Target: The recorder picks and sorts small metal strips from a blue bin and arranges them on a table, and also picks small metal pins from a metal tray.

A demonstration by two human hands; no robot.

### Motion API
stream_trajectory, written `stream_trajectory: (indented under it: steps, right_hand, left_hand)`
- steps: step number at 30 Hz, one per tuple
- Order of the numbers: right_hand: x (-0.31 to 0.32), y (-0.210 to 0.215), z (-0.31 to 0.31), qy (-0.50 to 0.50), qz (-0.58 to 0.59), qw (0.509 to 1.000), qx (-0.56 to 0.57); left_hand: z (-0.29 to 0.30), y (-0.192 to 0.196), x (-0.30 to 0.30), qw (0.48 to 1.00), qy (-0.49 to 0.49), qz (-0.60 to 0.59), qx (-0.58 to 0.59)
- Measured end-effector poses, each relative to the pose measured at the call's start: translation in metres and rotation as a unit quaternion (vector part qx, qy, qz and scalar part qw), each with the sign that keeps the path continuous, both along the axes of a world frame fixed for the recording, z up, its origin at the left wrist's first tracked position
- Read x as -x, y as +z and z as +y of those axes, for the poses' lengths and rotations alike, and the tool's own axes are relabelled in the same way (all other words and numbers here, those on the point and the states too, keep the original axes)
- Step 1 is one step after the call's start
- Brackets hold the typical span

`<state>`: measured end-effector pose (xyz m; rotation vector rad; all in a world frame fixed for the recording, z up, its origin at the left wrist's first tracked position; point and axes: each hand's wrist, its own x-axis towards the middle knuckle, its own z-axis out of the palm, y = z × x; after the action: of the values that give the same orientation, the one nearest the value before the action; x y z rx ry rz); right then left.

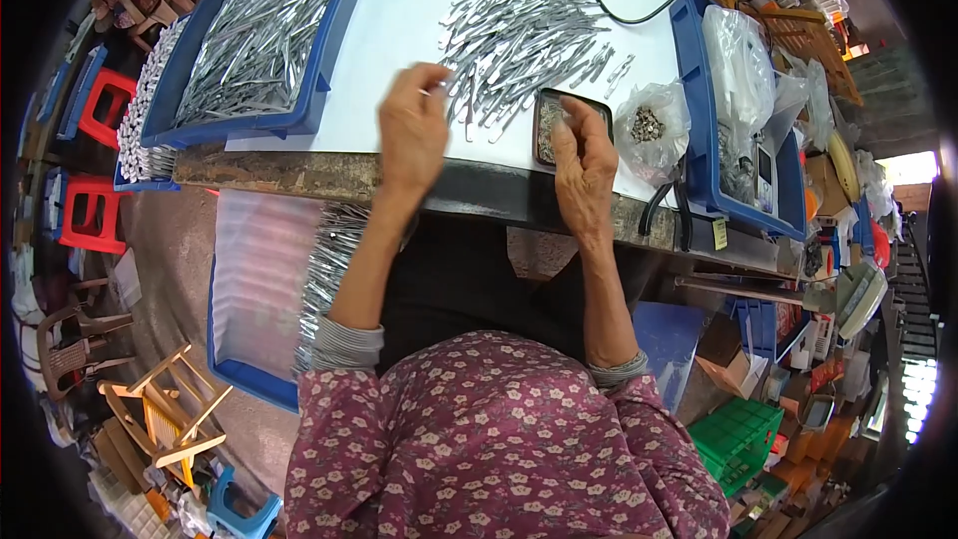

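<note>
Left hand (412,130) pinching metal strip (446,90); right hand (586,172) over small tray (545,100).

A big blue tray (299,118) full of shiny metal strips sits at the far left of the white table (399,10). A black cable (609,0) curls near the top. A clear bag (649,125) holds small metal bits. At the right stands a blue bin (699,100) with plastic bags inside. On the floor are red stools (95,105), a wooden chair (165,409) and a green crate (738,439).
</note>
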<state>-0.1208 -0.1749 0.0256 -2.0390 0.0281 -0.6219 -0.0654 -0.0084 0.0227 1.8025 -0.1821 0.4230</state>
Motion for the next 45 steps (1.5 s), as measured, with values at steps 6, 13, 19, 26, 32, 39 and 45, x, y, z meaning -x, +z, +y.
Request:
stream_trajectory:
  steps: [6,13,19,26,32,39,45]
  right_hand:
    - [0.011,-0.008,-0.038,-0.041,0.035,0.985,0.162]
    - [0.01,-0.006,-0.045,-0.017,0.05,0.971,0.232]
    - [-0.004,-0.01,-0.041,-0.02,0.042,0.957,0.288]
    - [-0.018,-0.017,-0.039,-0.004,0.04,0.954,0.297]
    - [-0.018,-0.021,-0.041,0.0,0.013,0.953,0.303]
    - [-0.01,-0.014,-0.042,-0.022,0.027,0.963,0.268]
    - [-0.008,-0.014,-0.045,-0.035,0.025,0.985,0.167]
  left_hand:
    - [0.042,-0.025,-0.039,0.938,0.151,0.006,-0.312]
    - [0.031,-0.027,-0.039,0.888,0.173,-0.119,-0.408]
    - [-0.003,-0.019,-0.024,0.969,0.002,-0.017,-0.245]
    - [-0.015,-0.021,-0.022,0.952,0.009,0.027,-0.305]
    - [-0.014,-0.012,-0.021,0.953,0.032,0.033,-0.301]
    - [-0.012,-0.003,-0.006,0.983,0.008,0.031,-0.183]
    - [-0.034,0.015,0.02,0.966,-0.183,0.156,0.094]
